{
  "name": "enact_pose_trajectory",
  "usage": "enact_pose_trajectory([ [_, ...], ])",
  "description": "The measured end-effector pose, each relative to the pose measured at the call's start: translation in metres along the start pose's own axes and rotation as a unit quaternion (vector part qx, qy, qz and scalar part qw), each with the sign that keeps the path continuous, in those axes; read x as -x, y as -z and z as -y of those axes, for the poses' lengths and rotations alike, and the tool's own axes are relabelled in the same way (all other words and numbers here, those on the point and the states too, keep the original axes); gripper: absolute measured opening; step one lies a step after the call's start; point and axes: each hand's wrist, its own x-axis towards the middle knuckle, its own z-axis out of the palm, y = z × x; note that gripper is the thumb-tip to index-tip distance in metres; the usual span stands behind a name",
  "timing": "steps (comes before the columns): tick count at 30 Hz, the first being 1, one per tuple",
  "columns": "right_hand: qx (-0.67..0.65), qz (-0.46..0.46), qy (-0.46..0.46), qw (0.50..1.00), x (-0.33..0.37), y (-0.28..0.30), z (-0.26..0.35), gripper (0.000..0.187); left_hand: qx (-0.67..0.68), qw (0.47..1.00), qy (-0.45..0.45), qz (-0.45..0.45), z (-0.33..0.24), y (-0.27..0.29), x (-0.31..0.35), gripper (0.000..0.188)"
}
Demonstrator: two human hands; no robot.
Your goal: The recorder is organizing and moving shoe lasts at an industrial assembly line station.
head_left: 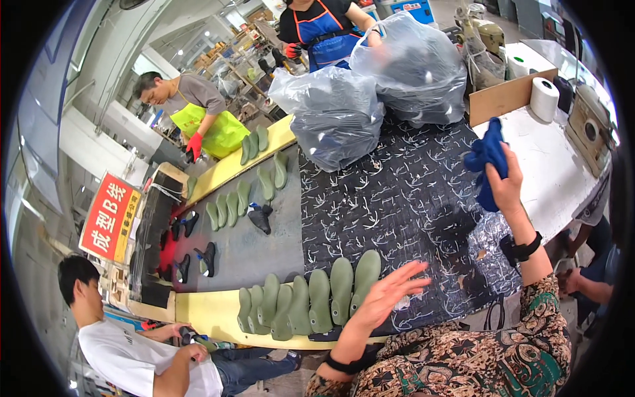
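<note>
My right hand [506,178] is raised over the table's right side, its fingers closed on a crumpled blue cloth [491,142]. Whether the cloth is a glove or some other piece, I cannot make out. Near the front edge my left hand [391,295] hovers with fingers stretched out, holding nothing. Just left of it, several green shoe lasts [321,301] stand in a row on a yellow ledge [205,308]. Beneath both hands is a dark tabletop [383,218] strewn with pale thread scraps.
Two full plastic bags [337,119] sit on the far side, before a person in a blue apron [324,30]. More lasts [231,205] and dark shoe uppers [261,217] lie on the grey belt. A white thread cone [544,99] stands right. Other people work at left.
</note>
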Motion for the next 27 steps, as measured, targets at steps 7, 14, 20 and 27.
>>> enact_pose_trajectory([
  [7, 0.422, 0.475, -0.083, 0.767, 0.053, -0.012, -0.080, 0.058, 0.076, 0.928, -0.063, -0.359, 0.051, 0.025, 0.152, 0.061],
  [14, 0.160, 0.429, 0.126, 0.880, 0.063, -0.090, -0.031, 0.038, 0.220, 0.776, -0.119, -0.579, 0.105, -0.018, 0.252, 0.049],
  [20, -0.135, 0.703, 0.026, 0.698, 0.098, -0.119, 0.156, 0.035, 0.211, 0.725, -0.109, -0.646, 0.118, -0.047, 0.286, 0.048],
  [27, -0.252, 0.866, 0.141, 0.408, 0.205, -0.109, 0.343, 0.037, 0.244, 0.630, -0.166, -0.719, 0.177, -0.118, 0.391, 0.044],
])
